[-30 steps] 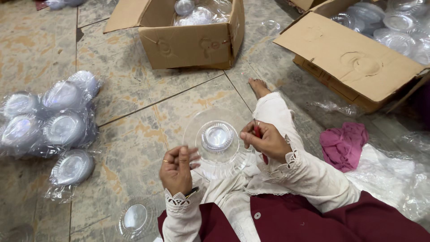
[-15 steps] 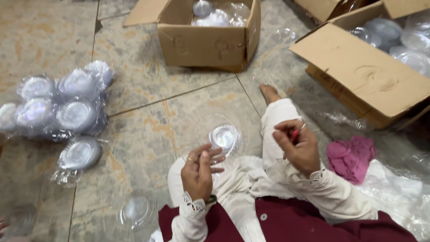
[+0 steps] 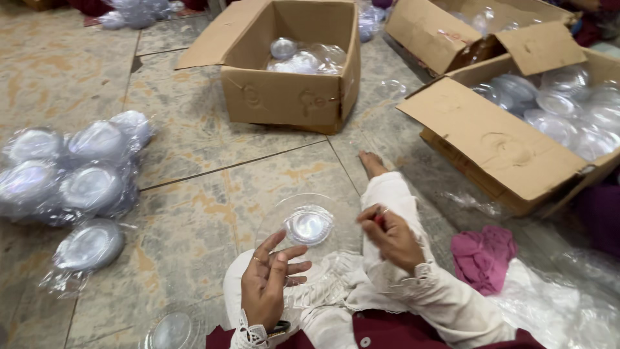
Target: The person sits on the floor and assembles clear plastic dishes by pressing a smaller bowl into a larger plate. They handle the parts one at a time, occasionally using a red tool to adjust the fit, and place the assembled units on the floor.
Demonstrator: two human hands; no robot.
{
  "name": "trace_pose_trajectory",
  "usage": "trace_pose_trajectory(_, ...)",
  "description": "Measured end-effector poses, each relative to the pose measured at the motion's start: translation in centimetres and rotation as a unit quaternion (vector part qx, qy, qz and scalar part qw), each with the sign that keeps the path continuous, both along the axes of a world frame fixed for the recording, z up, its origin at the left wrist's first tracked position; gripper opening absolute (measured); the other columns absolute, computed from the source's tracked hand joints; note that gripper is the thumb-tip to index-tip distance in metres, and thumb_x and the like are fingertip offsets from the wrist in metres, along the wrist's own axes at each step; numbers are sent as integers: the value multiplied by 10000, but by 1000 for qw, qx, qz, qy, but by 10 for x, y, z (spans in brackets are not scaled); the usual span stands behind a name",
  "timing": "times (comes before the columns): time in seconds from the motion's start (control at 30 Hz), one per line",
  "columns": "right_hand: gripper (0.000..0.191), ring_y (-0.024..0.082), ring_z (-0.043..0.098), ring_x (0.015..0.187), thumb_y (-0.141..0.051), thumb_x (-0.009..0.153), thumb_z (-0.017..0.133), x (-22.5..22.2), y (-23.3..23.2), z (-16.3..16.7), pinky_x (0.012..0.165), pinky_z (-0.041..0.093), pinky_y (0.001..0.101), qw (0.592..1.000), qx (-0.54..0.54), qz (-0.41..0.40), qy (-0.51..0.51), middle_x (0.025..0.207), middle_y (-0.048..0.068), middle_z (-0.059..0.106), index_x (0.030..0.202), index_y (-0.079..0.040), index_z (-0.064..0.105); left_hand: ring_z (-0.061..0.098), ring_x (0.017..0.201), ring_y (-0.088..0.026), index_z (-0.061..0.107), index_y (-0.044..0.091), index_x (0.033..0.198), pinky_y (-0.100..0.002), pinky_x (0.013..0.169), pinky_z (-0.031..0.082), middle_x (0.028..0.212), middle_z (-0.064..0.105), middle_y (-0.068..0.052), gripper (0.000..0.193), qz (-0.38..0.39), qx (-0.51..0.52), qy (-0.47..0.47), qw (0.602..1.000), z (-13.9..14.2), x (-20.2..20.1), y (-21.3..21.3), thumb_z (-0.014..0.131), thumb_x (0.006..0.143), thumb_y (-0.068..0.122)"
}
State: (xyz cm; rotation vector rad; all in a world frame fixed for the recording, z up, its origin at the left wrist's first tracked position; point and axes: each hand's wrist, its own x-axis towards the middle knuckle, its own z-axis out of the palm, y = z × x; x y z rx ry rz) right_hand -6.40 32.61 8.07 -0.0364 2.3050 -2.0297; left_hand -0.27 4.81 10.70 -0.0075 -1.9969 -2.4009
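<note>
A: Cardboard first, since it takes up most of the frame: one open box at top centre with clear plastic pieces inside, and a second box at the right with its flap folded out, also full of clear lids

B: And at the left edge?

A: A heap of bagged lid stacks, wrapped in thin film, well apart from the hands. A pink cloth lies lower right beside loose plastic wrap

B: Where is the piece being worked on?

A: The clear lid sits just below centre, over the lap. The left hand has its fingers spread open, only the fingertips against the rim. The right hand is closed around a small red thing; I cannot tell what it is

B: How should that be handled well?

A: My judgement: thin clear plastic flexes and slips, so support it at the rim with more than fingertips, and bring the red thing in slowly, square to the centre

B: Anything in the way?

A: Another lid lies on the floor at the bottom edge near the left wrist, and the bare foot stretches toward the boxes
</note>
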Motion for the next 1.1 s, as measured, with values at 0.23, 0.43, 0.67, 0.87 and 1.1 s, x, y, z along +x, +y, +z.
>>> trace_pose_trajectory(0.23, 1129, 107, 456, 648, -824, 504, 789, -13, 27, -25, 561, 409, 282, 954, 126, 178, 204, 765, -15, 506, 1292, -38, 602, 812, 838, -295, 491, -36, 1423, -366, 670, 661, 1078, 795, -239, 528, -160, -2, -69, 985, -4, 1, -39, 539, 957, 207)
trace_pose_trajectory(0.43, 1020, 129, 492, 673, -874, 609, 721, -3, 43, -61, 575, 419, 308, 896, 208, 323, 223, 745, 9, 516, 1174, -27, 658, 824, 809, -294, 503, -48, 1466, -362, 752, 669, 1051, 819, -267, 563, -192, 24, -153, 969, -28, -3, -46, 583, 961, 186)
trace_pose_trajectory(0.67, 708, 149, 471, 566, -771, 887, 562, -5, 27, -56, 526, 395, 327, 900, 139, 344, 231, 628, 15, 469, 861, -65, 599, 814, 760, -280, 519, -50, 1440, -356, 591, 633, 1011, 807, -252, 538, -118, 40, -115, 985, -13, 9, -44, 543, 945, 159)
trace_pose_trajectory(0.87, 493, 197, 482, 525, -505, 898, 779, 15, -5, -45, 501, 414, 339, 912, 188, 288, 225, 600, 60, 476, 906, -48, 593, 813, 790, -284, 462, -27, 1468, -341, 595, 648, 1050, 796, -249, 559, 21, 66, -28, 997, -9, 10, -29, 515, 956, 190)
trace_pose_trajectory(1.1, 390, 125, 502, 559, -351, 812, 825, 19, -27, -48, 513, 451, 293, 964, 138, 110, 197, 617, 5, 523, 986, -41, 663, 811, 837, -291, 445, -11, 1427, -359, 630, 658, 1109, 787, -221, 516, 163, 77, 12, 984, -45, 6, -18, 503, 959, 198)
